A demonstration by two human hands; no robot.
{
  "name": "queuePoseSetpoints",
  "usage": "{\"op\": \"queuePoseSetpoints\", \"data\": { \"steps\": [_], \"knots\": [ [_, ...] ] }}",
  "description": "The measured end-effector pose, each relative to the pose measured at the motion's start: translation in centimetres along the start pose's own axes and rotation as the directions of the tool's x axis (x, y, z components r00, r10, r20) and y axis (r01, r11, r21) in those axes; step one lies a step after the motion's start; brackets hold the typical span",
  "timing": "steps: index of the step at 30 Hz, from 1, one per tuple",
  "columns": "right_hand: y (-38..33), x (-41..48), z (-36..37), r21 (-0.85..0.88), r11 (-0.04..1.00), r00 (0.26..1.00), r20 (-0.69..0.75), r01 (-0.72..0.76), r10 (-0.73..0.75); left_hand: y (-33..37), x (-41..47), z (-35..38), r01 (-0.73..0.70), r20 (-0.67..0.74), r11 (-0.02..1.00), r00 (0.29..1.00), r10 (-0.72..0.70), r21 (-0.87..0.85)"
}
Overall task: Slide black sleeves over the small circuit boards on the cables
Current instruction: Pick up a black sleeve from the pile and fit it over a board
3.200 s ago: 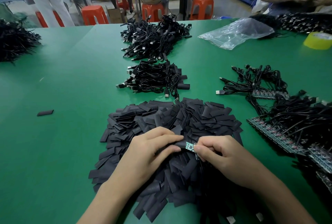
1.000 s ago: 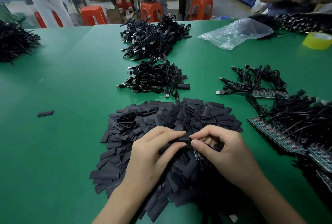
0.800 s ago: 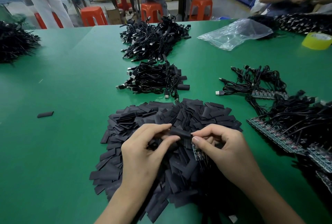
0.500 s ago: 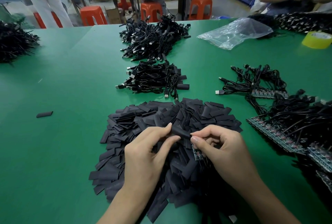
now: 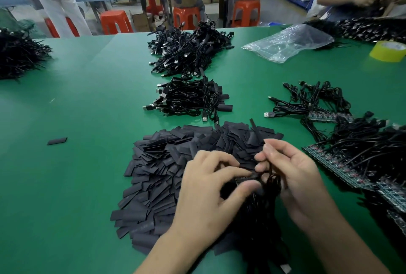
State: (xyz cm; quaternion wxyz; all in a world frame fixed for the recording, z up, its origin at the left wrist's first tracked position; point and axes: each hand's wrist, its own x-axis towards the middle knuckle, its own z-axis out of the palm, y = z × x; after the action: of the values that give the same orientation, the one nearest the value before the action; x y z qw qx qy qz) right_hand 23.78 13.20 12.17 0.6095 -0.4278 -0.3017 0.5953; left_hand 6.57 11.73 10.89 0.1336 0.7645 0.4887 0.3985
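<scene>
Over the heap of loose sleeves (image 5: 167, 163) on the green table (image 5: 87, 97), the person's left hand (image 5: 208, 188) pinches one black sleeve (image 5: 247, 177) between thumb and forefinger. The right hand (image 5: 294, 177), fingers curled, grips a thin black cable (image 5: 272, 182) just beside the sleeve's mouth. To do this step well, I'd say the left hand should hold the sleeve by its edges so the mouth stays open rather than squashed flat. The right hand should feed the board in straight along the sleeve's length, gripping close to the board so the limp cable doesn't buckle. It should then push until the sleeve covers the board end to end. From where I stand the board itself is hidden. The left thumb and the dark sleeve cover the spot, and the hands are blurred, so I cannot tell whether the board is partly in, fully in or only at the mouth. The cable's lower run disappears into the black heap under the wrists. The rows of bare boards (image 5: 338, 167) to the right are cut off at the frame's edge. The tied bundle (image 5: 189, 97) beyond the heap is too tangled to count.
</scene>
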Motion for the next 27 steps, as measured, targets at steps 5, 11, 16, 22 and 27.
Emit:
{"op": "queuePoseSetpoints", "data": {
  "steps": [5, 11, 16, 22, 27],
  "knots": [
    [-0.3, 0.1, 0.3, 0.366, 0.929, 0.993, -0.072, -0.058, 0.091, 2.9, 0.0, 1.7, 0.0, 0.201, 1.0, 0.98, -0.003, 0.019],
    [-0.3, 0.7, -0.4, 0.391, 0.919, 0.997, -0.077, 0.047, -0.019, 3.3, 1.8, 0.9, 0.288, 0.266, 0.878, 0.944, -0.195, -0.381],
    [-0.3, 1.4, -1.1, 0.234, 0.965, 0.987, -0.134, 0.12, -0.09, -0.3, 7.1, -1.9, 0.284, 0.134, 0.92, 0.957, -0.256, -0.271],
    [0.8, 1.6, -1.2, 0.099, 0.985, 0.984, -0.123, 0.141, -0.128, -8.6, 15.1, -3.2, 0.305, -0.019, 0.92, 0.95, -0.31, 0.244],
    [1.5, 1.8, -1.5, -0.007, 0.987, 0.98, -0.118, 0.163, -0.163, -11.5, 16.5, -1.9, 0.234, -0.107, 0.814, 0.972, -0.209, 0.531]
  ]
}}
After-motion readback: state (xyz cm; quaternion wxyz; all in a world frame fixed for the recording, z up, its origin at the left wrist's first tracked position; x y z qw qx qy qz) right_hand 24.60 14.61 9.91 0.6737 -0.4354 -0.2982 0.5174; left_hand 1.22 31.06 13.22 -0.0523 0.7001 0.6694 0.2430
